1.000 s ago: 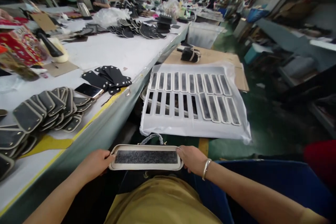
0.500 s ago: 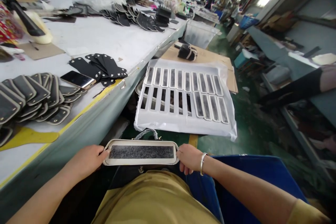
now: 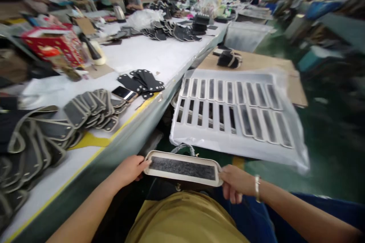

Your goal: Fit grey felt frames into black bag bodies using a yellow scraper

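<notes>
A long cream-rimmed bag (image 3: 182,168) with a dark speckled rectangle on its upward face is held level before my body. My left hand (image 3: 132,169) pinches its left end between thumb and fingers. At the right end, my right hand (image 3: 235,182) grips the rim, fingers curled. A plastic-wrapped handle (image 3: 184,147) arches out on the far side. Beyond it, a white-covered board (image 3: 196,135) bears two rows of pale-framed strips (image 3: 270,125) with dark centres; the left part of the nearer row shows open slots.
The long white table (image 3: 125,59) at left carries fanned grey pieces (image 3: 85,106), black pieces (image 3: 145,79), a phone (image 3: 124,93) and a red box (image 3: 54,43). A clear bin (image 3: 246,36) stands behind the board. A blue container (image 3: 322,212) is at lower right. People are further back.
The view has swung left, so table, board and hands appear further right, and more of the table shows. Both hands still hold the bag, now slanting slightly down to the right.
</notes>
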The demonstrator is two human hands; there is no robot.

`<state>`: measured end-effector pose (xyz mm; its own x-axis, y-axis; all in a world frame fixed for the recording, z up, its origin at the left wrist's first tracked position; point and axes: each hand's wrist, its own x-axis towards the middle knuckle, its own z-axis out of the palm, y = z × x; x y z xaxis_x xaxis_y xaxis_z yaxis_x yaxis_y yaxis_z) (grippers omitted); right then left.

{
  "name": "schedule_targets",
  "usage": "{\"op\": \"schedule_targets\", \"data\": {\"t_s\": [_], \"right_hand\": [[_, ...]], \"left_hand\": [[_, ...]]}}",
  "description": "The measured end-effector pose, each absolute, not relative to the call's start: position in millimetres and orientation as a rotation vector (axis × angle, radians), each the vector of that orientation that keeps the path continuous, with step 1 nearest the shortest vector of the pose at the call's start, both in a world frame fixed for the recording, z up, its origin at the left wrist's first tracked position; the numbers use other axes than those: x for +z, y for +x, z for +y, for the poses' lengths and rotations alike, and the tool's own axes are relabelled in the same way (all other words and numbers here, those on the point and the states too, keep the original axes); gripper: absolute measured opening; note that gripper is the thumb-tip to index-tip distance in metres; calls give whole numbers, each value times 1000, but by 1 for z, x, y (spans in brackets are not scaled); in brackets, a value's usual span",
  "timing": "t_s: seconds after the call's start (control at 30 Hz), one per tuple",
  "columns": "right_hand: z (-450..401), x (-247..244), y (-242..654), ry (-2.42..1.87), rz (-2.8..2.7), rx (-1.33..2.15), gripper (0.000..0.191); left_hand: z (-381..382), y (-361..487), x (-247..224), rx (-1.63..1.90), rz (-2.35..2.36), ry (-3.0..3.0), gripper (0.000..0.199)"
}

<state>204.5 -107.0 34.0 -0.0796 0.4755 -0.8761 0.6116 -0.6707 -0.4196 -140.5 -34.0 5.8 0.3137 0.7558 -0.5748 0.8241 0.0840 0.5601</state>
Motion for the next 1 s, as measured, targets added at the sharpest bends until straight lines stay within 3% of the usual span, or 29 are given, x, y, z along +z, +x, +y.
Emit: {"op": "schedule_targets", "data": {"t_s": [0.4, 0.67, 0.87, 1.0], "right_hand": [[-105, 6, 212, 1979, 1371, -1607, 53], [-103, 21, 209, 1991, 1413, -1636, 51], [-102, 24, 210, 1983, 1402, -1641, 54], [-102, 22, 213, 1979, 1388, -1721, 55]], "left_hand": [[-33, -138, 14, 86, 1434, 1402, 15], [-34, -136, 12, 70, 1452, 1330, 16], [-30, -131, 11, 12, 1520, 1430, 32], [-30, -131, 7, -14, 1547, 1503, 29]]}}
